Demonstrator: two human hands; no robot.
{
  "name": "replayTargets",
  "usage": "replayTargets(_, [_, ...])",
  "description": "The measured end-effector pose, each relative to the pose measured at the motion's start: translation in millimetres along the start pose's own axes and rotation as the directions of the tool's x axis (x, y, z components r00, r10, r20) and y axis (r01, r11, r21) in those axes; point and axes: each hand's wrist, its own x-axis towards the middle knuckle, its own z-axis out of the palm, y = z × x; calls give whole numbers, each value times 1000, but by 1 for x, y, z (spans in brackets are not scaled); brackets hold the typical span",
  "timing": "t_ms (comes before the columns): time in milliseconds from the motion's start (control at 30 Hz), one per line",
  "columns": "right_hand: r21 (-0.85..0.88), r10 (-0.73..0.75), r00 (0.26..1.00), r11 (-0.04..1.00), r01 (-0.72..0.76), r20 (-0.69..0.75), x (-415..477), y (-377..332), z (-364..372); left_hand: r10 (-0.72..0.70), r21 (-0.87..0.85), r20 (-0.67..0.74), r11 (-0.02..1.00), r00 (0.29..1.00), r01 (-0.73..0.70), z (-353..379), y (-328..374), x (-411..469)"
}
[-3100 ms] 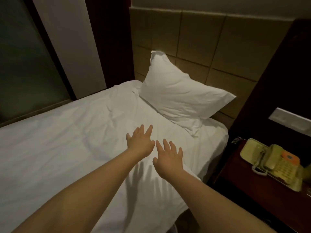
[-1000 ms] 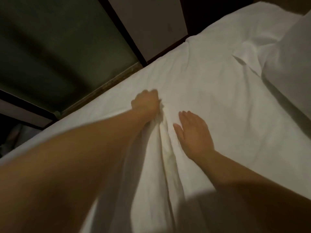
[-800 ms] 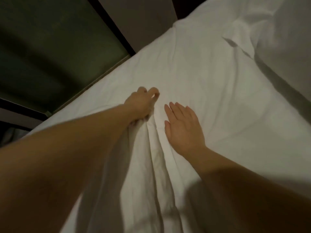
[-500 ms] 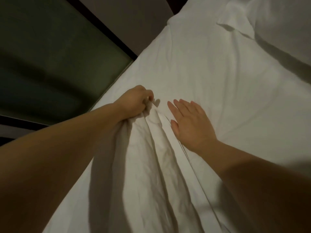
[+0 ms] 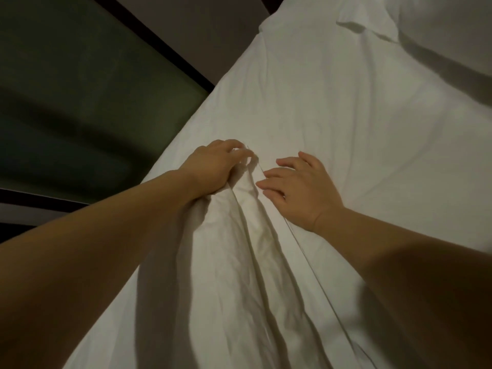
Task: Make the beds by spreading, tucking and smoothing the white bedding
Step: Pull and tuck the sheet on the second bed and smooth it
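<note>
Bed (image 5: 359,115), near its far edge: my left hand (image 5: 218,166) bunches the sheet (image 5: 239,249), seemingly limp and light; right hand (image 5: 303,190) presses it, fingers spread. I'd grip the hem (image 5: 295,241).

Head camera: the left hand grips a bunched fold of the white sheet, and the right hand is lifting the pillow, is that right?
Not quite. In the head view the right hand is not on the pillow, which lies apart at the top right. The right hand rests open on the white sheet just beside the fold. The left hand does grip that bunched fold.
</note>
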Motion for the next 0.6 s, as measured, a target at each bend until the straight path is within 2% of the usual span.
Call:
replayTargets(133, [-8,30,999,1000,-30,24,1,0,-2,-21,87,38,996,999,18,1,4,10])
replayTargets(300, [-51,16,999,999,-14,40,2,3,3,-84,71,44,994,995,81,-2,-3,12])
replayTargets(467, [-86,-8,999,996,5,-36,3,4,6,-86,107,127,992,988,72,-7,6,16])
replayTargets(533, [-80,-8,998,997,3,-58,3,5,9,-130,88,146,989,981,118,-9,9,18])
replayTargets(600, [-72,1,998,997,-5,-57,3,4,8,-163,14,97,987,982,162,-14,6,14])
